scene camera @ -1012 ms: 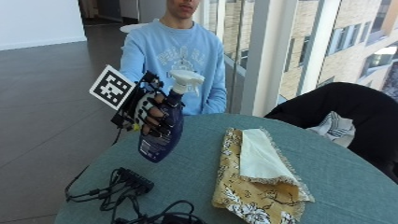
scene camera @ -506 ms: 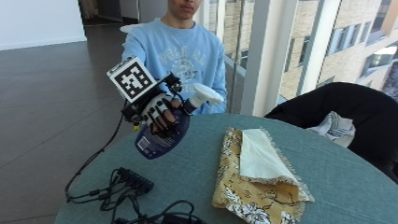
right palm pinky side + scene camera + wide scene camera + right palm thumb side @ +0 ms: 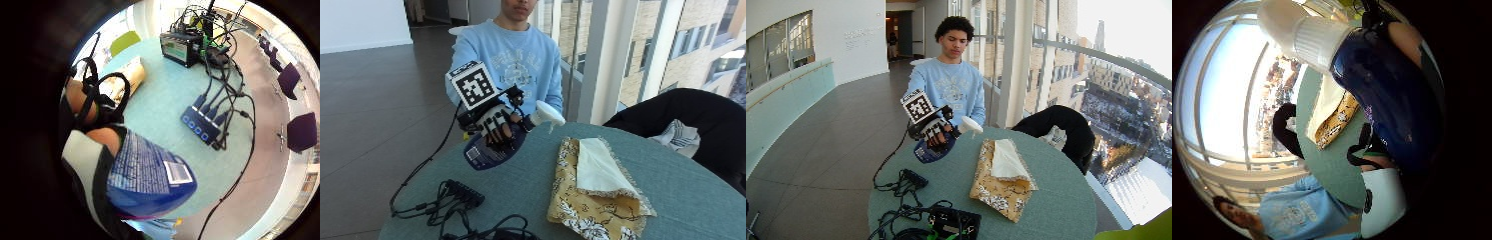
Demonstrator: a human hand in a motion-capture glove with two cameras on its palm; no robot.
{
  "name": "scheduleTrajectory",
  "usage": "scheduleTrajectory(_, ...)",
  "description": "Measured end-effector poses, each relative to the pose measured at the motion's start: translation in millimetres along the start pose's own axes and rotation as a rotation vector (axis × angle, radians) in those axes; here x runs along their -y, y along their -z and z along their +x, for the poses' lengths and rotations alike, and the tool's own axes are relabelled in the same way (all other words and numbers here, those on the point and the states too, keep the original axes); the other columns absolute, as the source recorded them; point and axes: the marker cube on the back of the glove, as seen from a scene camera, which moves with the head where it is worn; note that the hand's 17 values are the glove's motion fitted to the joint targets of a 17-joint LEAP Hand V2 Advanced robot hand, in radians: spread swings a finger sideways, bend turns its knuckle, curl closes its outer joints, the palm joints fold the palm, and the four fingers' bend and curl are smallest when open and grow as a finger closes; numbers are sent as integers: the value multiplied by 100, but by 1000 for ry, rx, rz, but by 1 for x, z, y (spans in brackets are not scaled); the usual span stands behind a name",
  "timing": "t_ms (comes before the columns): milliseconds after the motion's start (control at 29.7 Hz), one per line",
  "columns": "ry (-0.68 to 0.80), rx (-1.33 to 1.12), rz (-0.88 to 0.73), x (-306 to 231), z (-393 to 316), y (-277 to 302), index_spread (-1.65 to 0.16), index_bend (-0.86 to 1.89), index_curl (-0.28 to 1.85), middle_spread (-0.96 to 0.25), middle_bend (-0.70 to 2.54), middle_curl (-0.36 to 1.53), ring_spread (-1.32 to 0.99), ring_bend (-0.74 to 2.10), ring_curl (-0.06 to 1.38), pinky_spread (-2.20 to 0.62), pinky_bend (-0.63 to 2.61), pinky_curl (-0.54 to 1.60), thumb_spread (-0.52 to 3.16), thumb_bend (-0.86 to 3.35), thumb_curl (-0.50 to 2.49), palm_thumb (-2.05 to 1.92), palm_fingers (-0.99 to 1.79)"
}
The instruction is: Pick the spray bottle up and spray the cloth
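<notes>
My gloved right hand (image 3: 496, 124) grips a dark blue spray bottle (image 3: 490, 150) and holds it tilted above the table's left side. Its white spray head (image 3: 546, 114) points right, toward the cloth. The folded yellow floral cloth (image 3: 596, 190) with a cream lining lies flat on the round teal table (image 3: 693, 195), apart from the bottle. The bottle's labelled blue body (image 3: 147, 177) fills the little finger side palm view. In the thumb side palm view the white nozzle (image 3: 1297, 35) and blue body (image 3: 1387, 90) are close, with the cloth (image 3: 1332, 117) beyond.
A black power strip (image 3: 463, 194) and tangled cables (image 3: 486, 227) lie at the table's near left. A black box with wires (image 3: 952, 222) sits at the near edge. A dark chair with a jacket (image 3: 693, 120) stands behind the table on the right.
The hand has tipped the bottle further, so the spray head has swung right toward the cloth and the base has risen left. The cloth has not moved.
</notes>
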Motion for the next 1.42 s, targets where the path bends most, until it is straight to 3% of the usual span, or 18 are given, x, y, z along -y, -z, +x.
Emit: scheduleTrajectory(1416, 22, -171, -70, 9, -18, -8, -38, 5, 10, -7, 33, 44, -4, 64, 39, 2, 49, 38, 73, -3, 63, 92, 104)
